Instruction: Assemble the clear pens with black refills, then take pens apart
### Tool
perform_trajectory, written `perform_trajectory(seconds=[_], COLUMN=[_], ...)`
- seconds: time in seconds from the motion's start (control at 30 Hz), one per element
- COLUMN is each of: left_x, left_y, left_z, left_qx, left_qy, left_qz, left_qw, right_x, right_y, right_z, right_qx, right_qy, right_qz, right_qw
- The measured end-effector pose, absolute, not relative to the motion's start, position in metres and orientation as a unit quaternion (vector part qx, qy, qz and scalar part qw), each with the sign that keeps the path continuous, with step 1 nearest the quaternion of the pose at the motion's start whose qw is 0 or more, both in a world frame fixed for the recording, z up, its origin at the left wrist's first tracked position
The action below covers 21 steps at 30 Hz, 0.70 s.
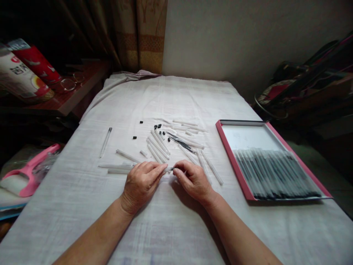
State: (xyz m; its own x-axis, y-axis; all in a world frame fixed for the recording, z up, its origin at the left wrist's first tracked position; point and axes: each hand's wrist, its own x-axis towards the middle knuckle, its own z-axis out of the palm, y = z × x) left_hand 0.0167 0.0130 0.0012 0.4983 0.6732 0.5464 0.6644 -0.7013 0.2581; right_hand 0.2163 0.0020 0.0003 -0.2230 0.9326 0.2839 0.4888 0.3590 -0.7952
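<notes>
My left hand [143,182] is closed around a clear pen barrel [167,169], whose end pokes out past the thumb. At that end, my right hand [194,180] pinches a thin dark pen part [172,168]; its exact kind is too small to tell. Just beyond my hands lie several loose translucent barrels [158,143], with black refills [183,143] to their right. Small black plugs [159,126] are scattered farther back. Another pen with a dark end [106,142] lies apart on the left.
A pink-edged box [234,158] at the right holds a row of pens [275,175]. A pale cloth [176,221] covers the table. At the left are a pink tape dispenser [30,173] and a wooden stand [79,90] bearing glasses [68,84] and containers.
</notes>
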Motion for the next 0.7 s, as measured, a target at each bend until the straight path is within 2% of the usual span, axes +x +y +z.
perform_trajectory(seconds=[0.7], left_x=[0.0151], left_y=[0.0126], left_z=[0.0013], left_qx=[0.864], left_qy=[0.391], left_qz=[0.317], left_qw=[0.02], right_x=[0.2171], right_y=[0.0021], right_z=[-0.0028], right_qx=[-0.472], right_qy=[-0.75], right_qz=[0.273], right_qw=[0.374])
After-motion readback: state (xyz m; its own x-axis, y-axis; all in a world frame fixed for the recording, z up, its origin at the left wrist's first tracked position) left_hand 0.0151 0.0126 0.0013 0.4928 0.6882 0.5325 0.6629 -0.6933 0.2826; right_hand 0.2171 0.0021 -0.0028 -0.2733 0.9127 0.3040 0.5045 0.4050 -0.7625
